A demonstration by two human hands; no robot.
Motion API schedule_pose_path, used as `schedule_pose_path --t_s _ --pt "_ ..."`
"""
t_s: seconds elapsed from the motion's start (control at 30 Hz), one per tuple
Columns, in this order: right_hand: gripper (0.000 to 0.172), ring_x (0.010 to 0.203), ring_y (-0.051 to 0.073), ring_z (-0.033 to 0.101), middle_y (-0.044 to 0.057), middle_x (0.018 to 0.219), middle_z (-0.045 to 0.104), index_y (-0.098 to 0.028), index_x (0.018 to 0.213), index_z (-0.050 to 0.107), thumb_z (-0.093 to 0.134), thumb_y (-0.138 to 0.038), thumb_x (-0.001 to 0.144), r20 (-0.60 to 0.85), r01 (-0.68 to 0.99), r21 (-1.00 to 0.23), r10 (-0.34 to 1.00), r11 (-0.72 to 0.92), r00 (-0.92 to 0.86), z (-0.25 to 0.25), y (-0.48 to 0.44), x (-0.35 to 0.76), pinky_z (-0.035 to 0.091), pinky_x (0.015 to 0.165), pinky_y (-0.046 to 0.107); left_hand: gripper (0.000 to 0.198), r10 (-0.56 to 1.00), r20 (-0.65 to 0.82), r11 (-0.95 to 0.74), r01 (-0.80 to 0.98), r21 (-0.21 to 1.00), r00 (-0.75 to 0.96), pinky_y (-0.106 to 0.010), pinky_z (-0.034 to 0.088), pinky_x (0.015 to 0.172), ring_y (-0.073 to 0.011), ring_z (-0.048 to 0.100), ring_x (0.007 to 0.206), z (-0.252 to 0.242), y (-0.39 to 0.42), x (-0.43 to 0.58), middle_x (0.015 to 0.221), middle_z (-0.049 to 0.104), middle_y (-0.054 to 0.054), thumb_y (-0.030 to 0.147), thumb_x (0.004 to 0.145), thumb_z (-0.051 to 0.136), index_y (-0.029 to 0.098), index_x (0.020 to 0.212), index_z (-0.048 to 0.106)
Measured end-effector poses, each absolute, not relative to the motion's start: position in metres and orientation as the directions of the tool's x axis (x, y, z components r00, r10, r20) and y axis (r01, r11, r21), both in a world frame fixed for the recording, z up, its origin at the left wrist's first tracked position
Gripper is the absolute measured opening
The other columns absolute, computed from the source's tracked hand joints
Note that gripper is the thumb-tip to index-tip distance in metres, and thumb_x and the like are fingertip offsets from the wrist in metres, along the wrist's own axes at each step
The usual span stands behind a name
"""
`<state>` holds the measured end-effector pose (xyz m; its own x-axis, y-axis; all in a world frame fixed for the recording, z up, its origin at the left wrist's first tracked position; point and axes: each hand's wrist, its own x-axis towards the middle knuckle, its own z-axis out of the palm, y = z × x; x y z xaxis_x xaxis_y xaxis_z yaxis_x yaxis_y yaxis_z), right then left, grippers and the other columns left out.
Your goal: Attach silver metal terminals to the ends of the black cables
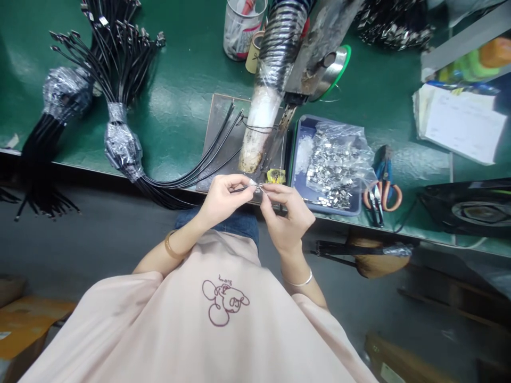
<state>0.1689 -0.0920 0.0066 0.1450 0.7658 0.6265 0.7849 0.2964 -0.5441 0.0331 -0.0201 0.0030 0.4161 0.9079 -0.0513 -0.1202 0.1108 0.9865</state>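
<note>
Cable bundles (123,141) lie on the table (179,111), left of a hose (275,69). Right of the hose sits a tray (300,186) holding metal parts (331,170); pliers (385,186) lie right of that, papers (459,125) farther behind.

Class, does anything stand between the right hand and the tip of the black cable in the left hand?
Nothing visible does: the right hand is at the tip of the black cable, which the left hand pinches. The white tube stands beyond both hands, not between them.
</note>
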Motion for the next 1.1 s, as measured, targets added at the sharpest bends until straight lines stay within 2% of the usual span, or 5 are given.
schedule_pose_path --t_s 0.47,0.77,0.93,1.0,1.1 --pt "0.016 0.085 0.017 0.076 0.003 0.093 0.079 -0.025 0.085 0.062 0.066 -0.010 0.088 0.625 0.795 -0.512 0.776 0.326 0.084 0.013 -0.091 0.171 0.061 0.075 0.032 0.019 0.896 -0.065 0.112 -0.083 0.990 0.440 -0.022 0.035 0.051 -0.0074 0.041 0.052 0.007 -0.018 0.032 0.057 0.055 0.002 0.031 0.074 0.070 0.014 0.066 0.065" --pt "0.011 0.068 0.014 0.074 -0.001 0.082 0.076 -0.024 0.090 0.064 0.065 -0.012 0.090 0.563 0.731 -0.613 0.815 0.299 0.139 0.014 -0.100 0.183 0.058 0.060 0.024 0.016 0.822 -0.051 -0.010 0.104 0.995 0.567 -0.022 0.022 0.050 -0.0057 0.026 0.050 0.013 -0.027 0.024 0.050 0.032 0.008 0.022 0.078 0.059 0.014 0.065 0.063" --pt "0.009 0.035 0.008 0.041 -0.008 0.055 0.048 -0.026 0.085 0.067 0.065 -0.031 0.092 0.851 0.763 -0.505 0.380 0.402 0.363 0.033 -0.106 0.199 0.033 0.037 0.026 0.017 0.537 -0.016 -0.277 0.194 0.941 0.843 -0.022 0.037 0.059 -0.0080 0.051 0.056 0.010 -0.033 0.008 0.062 0.065 0.000 0.022 0.082 0.069 0.014 0.067 0.072" --pt "0.007 0.036 0.009 0.043 -0.007 0.061 0.050 -0.027 0.094 0.067 0.066 -0.032 0.091 0.830 0.786 -0.541 0.337 0.298 0.444 0.043 -0.110 0.208 0.032 0.038 0.027 0.018 0.527 0.035 -0.322 0.162 0.933 0.849 -0.022 0.044 0.063 -0.0114 0.061 0.065 0.006 -0.033 0.001 0.076 0.074 -0.005 0.030 0.085 0.072 0.014 0.075 0.076" --pt "0.007 0.046 0.014 0.058 -0.005 0.064 0.060 -0.024 0.093 0.064 0.064 -0.031 0.090 0.580 0.756 -0.653 0.612 -0.045 0.538 0.052 -0.115 0.229 0.043 0.047 0.029 0.021 0.745 0.220 -0.415 0.180 0.892 0.630 -0.025 0.050 0.065 -0.0145 0.065 0.070 -0.001 -0.025 -0.007 0.081 0.076 -0.007 0.034 0.089 0.071 0.015 0.085 0.077"
